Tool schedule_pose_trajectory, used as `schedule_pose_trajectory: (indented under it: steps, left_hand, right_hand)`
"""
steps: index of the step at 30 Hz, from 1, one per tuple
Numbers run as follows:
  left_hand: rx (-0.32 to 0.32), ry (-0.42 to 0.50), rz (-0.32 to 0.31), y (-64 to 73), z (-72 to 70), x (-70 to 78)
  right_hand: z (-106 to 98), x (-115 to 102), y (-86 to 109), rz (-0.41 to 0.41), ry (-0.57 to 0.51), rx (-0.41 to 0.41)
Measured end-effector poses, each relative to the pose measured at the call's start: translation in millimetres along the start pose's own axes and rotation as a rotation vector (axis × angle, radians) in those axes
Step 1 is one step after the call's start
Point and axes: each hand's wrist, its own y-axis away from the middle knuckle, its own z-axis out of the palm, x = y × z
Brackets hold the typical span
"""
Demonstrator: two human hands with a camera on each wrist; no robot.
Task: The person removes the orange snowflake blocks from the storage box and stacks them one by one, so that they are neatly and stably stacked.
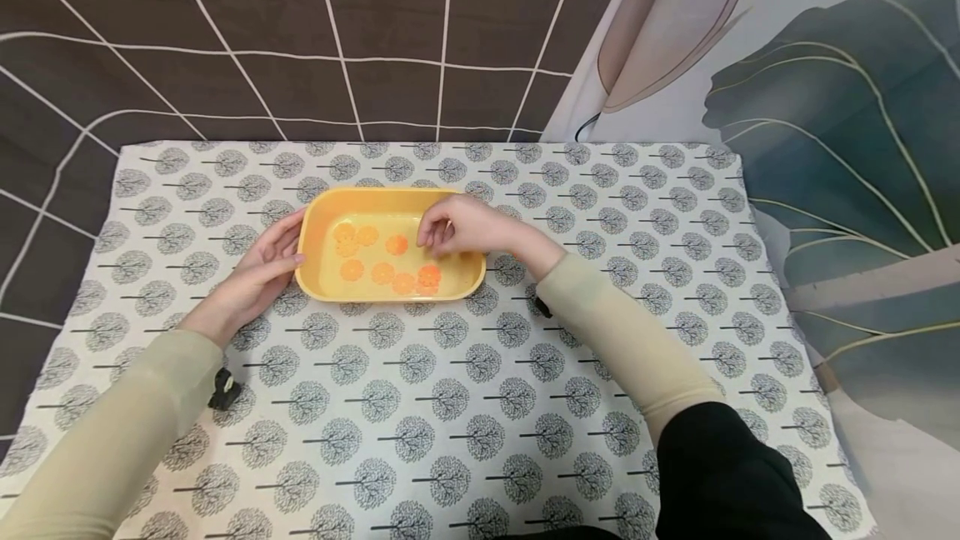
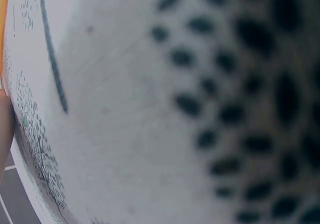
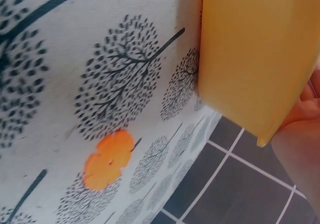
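Left arm (image 1: 123, 432) forward; left hand (image 1: 258, 280), thumb (image 1: 277, 267) extended. Right arm (image 1: 630, 340) angled inward; right hand (image 1: 471, 226), fingers (image 1: 431, 229) curled.

One yellow tray (image 1: 390, 200) holds at least eight orange scalloped pieces (image 1: 352, 270), three of them bunched toward its left end, though overlaps along its near side hide the exact number; the right wrist view shows one more, a loose orange piece (image 3: 110, 159) on the cloth outside the tray. Two hands are at the tray, one left hand (image 1: 255, 286) on its left end and one right hand (image 1: 467, 225) over its right part. One tree-print tablecloth (image 1: 600, 490) lies beneath the tray, with two small black objects (image 1: 225, 390), one on either side of it.
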Motion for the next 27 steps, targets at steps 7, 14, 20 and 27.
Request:
schedule_pose_trajectory:
  steps: [7, 14, 20, 27]
  left_hand:
    - [0.012, -0.009, -0.019, -1.2, 0.5, 0.4]
    - [0.013, -0.021, -0.033, -1.1, 0.6, 0.9]
    - [0.007, -0.017, -0.019, -0.9, 0.2, 0.1]
    - [0.009, -0.006, -0.007, -0.3, 0.5, 0.2]
  right_hand:
    - [4, -2, -9.1, -0.008, 0.053, -0.093]
    - [10, -2, -13.9, 0.037, 0.103, -0.196]
    - [13, -4, -17.7, 0.043, 0.148, -0.237]
    - [17, -3, -20.4, 0.055, 0.233, -0.264]
